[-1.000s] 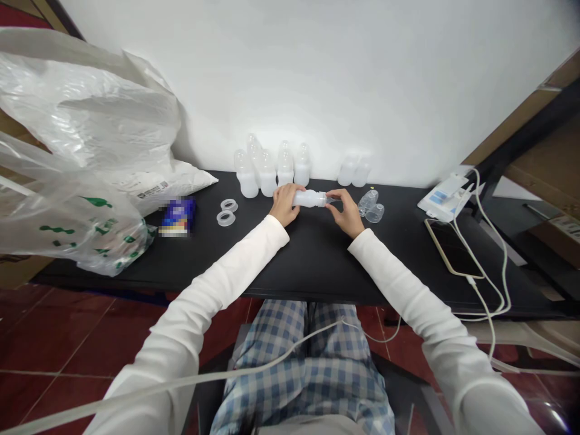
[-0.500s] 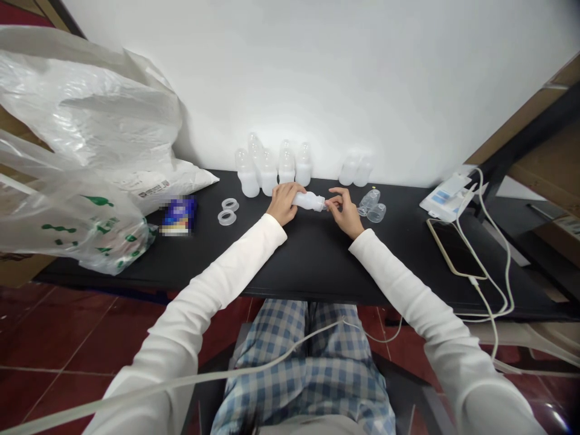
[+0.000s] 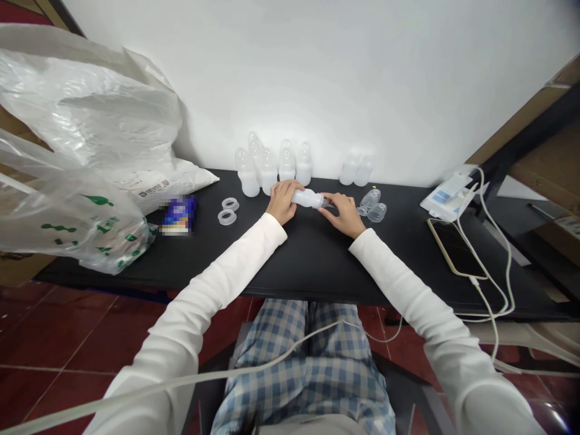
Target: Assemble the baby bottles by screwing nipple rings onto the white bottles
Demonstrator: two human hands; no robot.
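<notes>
My left hand [image 3: 283, 202] is wrapped round the base of a small white plastic bottle [image 3: 308, 197] lying sideways just above the black table [image 3: 294, 260]. At the bottle's neck my right hand [image 3: 342, 212] pinches a small clear piece, too small to make out. Two clear caps [image 3: 372, 205] lie right of my right hand. Two white rings [image 3: 228, 211] lie left of my left hand.
Several capped white bottles [image 3: 272, 166] stand in a row at the wall, two more [image 3: 356, 169] further right. Big plastic bags [image 3: 77, 157] and a blue packet [image 3: 179, 215] fill the left. A phone [image 3: 453, 248], a white box [image 3: 446, 196] and cables lie at the right.
The bottle's neck end dipped and came back up a little; my right hand has shifted slightly left along the neck. Both hands keep their hold.
</notes>
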